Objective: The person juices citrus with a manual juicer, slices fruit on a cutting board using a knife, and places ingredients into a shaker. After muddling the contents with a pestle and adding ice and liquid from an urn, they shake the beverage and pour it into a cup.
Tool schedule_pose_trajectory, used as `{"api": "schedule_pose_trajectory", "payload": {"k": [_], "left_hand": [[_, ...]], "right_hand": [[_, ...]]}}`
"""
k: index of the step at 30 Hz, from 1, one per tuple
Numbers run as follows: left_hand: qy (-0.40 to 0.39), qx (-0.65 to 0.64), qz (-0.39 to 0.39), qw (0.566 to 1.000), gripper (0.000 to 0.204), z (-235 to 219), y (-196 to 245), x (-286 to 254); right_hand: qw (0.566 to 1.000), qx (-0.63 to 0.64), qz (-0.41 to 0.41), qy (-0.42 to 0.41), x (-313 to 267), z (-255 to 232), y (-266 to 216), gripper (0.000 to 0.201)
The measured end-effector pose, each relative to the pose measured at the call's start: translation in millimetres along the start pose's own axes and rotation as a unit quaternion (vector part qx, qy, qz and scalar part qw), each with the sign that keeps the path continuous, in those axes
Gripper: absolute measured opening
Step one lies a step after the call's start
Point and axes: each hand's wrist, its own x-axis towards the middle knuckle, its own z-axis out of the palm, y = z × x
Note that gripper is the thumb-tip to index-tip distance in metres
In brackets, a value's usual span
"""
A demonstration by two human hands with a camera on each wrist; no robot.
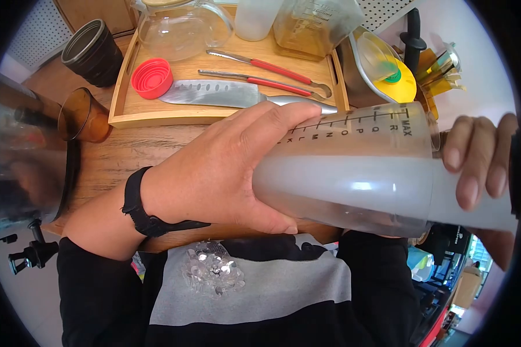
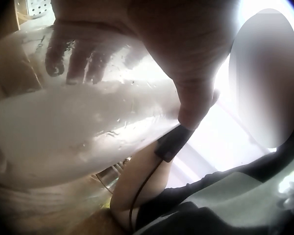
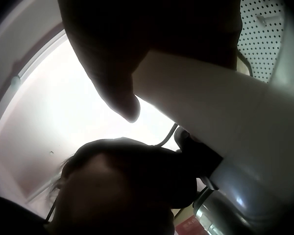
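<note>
My left hand (image 1: 231, 156) is wrapped around a clear plastic cup (image 1: 353, 130), tipped on its side and marked with letters and MAX. A frosted white cylinder (image 1: 446, 199) sits partly inside it and sticks out at the cup's right end. At that outer end my right hand (image 1: 483, 159) grips the cylinder, fingers over the top. The left wrist view shows my fingers through the clear wall of the cup (image 2: 108, 142). In the right wrist view my dark, backlit hand (image 3: 152, 29) holds the white cylinder (image 3: 201, 98).
Behind the cup stands a wooden tray (image 1: 121, 110) with a knife (image 1: 214, 93), two red-handled metal tools (image 1: 272, 68), a red cap (image 1: 152, 78) and a glass pitcher (image 1: 173, 34). An amber glass (image 1: 90, 118) and a black ribbed cup (image 1: 94, 52) stand to its left.
</note>
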Motion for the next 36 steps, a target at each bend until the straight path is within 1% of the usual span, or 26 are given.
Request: {"api": "schedule_pose_trajectory", "payload": {"k": [6, 9, 11, 12, 13, 14, 17, 19, 20, 22, 24, 26, 30, 33, 35, 36], "left_hand": [[0.02, 0.001, 0.014, 1.0, 0.11, 3, -3, 0], [0.008, -0.013, 0.007, 1.0, 0.11, 0, 0, 0], [-0.013, -0.023, -0.016, 1.0, 0.109, -1, 1, -1], [-0.011, -0.024, -0.017, 1.0, 0.109, 0, 0, -1], [-0.002, -0.022, 0.002, 1.0, 0.109, 2, -2, -1], [0.006, -0.019, 0.021, 1.0, 0.109, 3, -3, -1], [-0.002, -0.019, 0.011, 1.0, 0.109, 3, -1, -1], [0.003, -0.014, 0.017, 1.0, 0.109, 3, -2, 0], [0.01, -0.01, 0.021, 1.0, 0.109, 3, -2, 0], [0.011, -0.016, 0.017, 1.0, 0.109, 3, -2, 0], [0.017, -0.024, 0.01, 1.0, 0.109, 3, -2, -1], [0.002, -0.021, 0.01, 1.0, 0.109, 3, -2, -2], [-0.005, -0.006, 0.003, 1.0, 0.109, 3, -1, -1], [0.01, -0.009, 0.017, 1.0, 0.108, 2, -2, 0], [0.006, -0.017, -0.003, 1.0, 0.108, 2, -1, -1], [0.009, -0.018, -0.004, 1.0, 0.108, 3, -2, -2]], "right_hand": [[0.997, -0.069, 0.011, -0.016, -9, -4, -4, 0.035], [0.994, -0.109, 0.016, -0.027, -13, -6, -5, 0.039], [0.99, -0.136, 0.02, -0.036, -14, -6, -5, 0.041], [0.988, -0.131, -0.058, 0.051, -19, 8, 6, 0.021], [0.989, -0.131, -0.058, 0.048, -21, 12, 7, 0.021], [0.991, -0.109, -0.045, 0.071, -17, 19, 7, 0.02], [0.988, -0.044, -0.008, 0.146, -5, 39, 5, 0.018], [0.979, 0.0, 0.016, 0.201, -3, 46, 4, 0.017], [0.979, 0.001, 0.015, 0.203, -7, 40, 5, 0.017], [0.99, -0.058, -0.049, 0.119, -22, 10, 6, 0.014], [0.987, -0.117, -0.111, 0.027, -22, -7, 7, 0.011], [0.988, -0.111, -0.103, 0.031, -23, -9, 9, 0.013], [0.99, -0.095, -0.076, 0.075, -26, 8, 13, 0.022], [0.989, -0.078, -0.058, 0.108, -27, 20, 19, 0.029], [0.989, -0.067, -0.044, 0.124, -23, 23, 20, 0.033], [0.957, 0.164, 0.11, -0.211, -21, -45, 19, 0.034]]}}
